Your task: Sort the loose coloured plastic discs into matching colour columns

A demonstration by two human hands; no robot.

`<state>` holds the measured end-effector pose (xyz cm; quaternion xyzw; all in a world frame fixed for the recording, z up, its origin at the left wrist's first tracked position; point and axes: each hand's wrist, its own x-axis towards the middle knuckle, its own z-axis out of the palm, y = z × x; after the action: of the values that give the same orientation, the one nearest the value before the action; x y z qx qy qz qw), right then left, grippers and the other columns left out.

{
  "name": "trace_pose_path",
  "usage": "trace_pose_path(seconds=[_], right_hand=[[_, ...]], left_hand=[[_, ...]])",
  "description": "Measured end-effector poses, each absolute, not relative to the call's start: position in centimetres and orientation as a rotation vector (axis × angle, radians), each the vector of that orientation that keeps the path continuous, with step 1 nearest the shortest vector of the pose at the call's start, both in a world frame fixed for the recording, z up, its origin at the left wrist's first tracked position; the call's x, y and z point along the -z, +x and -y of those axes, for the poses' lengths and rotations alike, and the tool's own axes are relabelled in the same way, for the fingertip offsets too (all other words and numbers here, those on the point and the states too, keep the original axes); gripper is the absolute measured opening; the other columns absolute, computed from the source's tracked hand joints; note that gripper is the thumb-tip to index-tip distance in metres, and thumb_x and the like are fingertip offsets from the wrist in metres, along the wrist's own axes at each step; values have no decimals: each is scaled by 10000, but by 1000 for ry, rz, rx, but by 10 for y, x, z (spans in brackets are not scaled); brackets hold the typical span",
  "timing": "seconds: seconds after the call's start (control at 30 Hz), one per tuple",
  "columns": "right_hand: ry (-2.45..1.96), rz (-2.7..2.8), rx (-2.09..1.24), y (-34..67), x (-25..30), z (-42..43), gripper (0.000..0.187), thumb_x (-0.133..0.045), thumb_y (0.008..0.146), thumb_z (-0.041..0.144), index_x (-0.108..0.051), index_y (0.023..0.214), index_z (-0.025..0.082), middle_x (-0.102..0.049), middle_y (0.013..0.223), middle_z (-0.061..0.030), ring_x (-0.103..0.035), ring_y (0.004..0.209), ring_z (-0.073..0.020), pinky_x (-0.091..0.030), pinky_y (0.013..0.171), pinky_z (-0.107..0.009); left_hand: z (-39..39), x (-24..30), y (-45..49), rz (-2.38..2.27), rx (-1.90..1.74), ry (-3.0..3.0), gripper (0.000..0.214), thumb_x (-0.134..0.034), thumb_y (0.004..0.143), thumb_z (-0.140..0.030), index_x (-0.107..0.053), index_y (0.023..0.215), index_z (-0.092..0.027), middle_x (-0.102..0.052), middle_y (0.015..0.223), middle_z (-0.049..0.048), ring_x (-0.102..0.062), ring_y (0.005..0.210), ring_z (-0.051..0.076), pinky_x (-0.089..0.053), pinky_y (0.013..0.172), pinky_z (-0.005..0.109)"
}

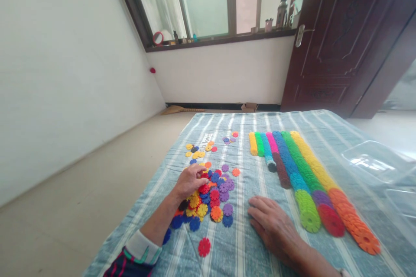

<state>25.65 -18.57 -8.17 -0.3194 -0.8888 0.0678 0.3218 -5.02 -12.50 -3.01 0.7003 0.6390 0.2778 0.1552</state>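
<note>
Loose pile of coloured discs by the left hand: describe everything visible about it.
The loose pile is made of flat, notched, flower-like discs, plastic by their look: red, blue, purple, yellow, orange, and one or two dark. They lie flat and overlapping on the striped cloth. The left hand rests on its left edge, fingers curled onto the discs. A single red disc lies apart, nearer the person.

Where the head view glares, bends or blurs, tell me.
Head view: daylight washes the window pale; glare whitens the clear tray; the wide lens leans the door and wall outward; even, soft light on the left hand at the loose discs; right hand and stacked rows look sharp.
</note>
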Motion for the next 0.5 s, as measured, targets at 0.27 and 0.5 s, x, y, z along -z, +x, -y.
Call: trace_pose_path(seconds=[0.27,0.5], right_hand=[[-827,2331,-152,257,84,186,170,-495,887,101,-593,961,220,-672,1072,-64,-635,1005,-237,-531,858,-380],[-811,2329,-131,258,87,186,173,-498,890,108,-594,983,218,-675,1083,-66,-632,1031,-240,-523,876,-377]], left_hand=[[126,30,-51,-1865,-876,1956,229,-687,599,-261,-728,812,-186,-569,732,-17,-562,650,135,-479,659,263],[126,31,-57,-1906,-917,1916,228,-663,612,-251,-725,816,-171,-580,741,-11,-568,658,132,-477,664,257]])
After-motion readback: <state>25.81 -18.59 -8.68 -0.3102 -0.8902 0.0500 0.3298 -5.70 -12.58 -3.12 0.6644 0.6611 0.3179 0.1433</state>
